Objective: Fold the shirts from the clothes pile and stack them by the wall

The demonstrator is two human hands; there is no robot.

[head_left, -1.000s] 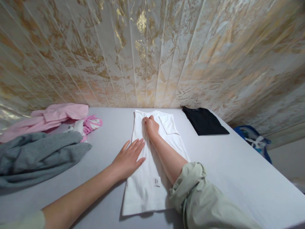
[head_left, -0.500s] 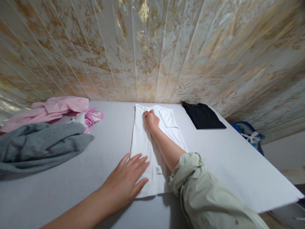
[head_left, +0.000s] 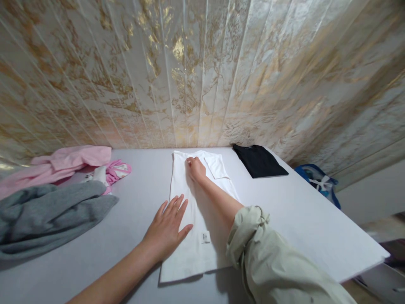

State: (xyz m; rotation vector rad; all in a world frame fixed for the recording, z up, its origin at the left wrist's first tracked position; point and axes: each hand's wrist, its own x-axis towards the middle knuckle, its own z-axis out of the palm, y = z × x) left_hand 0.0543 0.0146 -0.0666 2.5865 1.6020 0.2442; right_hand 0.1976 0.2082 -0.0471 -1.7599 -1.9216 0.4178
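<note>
A folded white cloth garment (head_left: 193, 211) is lying flat and lengthwise at the middle of a white-covered table (head_left: 303, 219), its far end pointing toward a gold-and-white marbled curtain (head_left: 177, 97). The person's left hand (head_left: 166, 232) is resting palm down across the garment's left edge, fingers spread and grasping nothing. The right hand (head_left: 196, 169) is curling into a clenched shape on the far end, just left of a folded-over white flap (head_left: 217, 166); whether it is pinching fabric cannot be told. A small white label (head_left: 205, 237) is showing near the garment's closer end. A folded black garment (head_left: 261, 162) is lying to the right; crumpled pink cloth (head_left: 76, 158) and grey cloth (head_left: 60, 215) are lying to the left.
</note>
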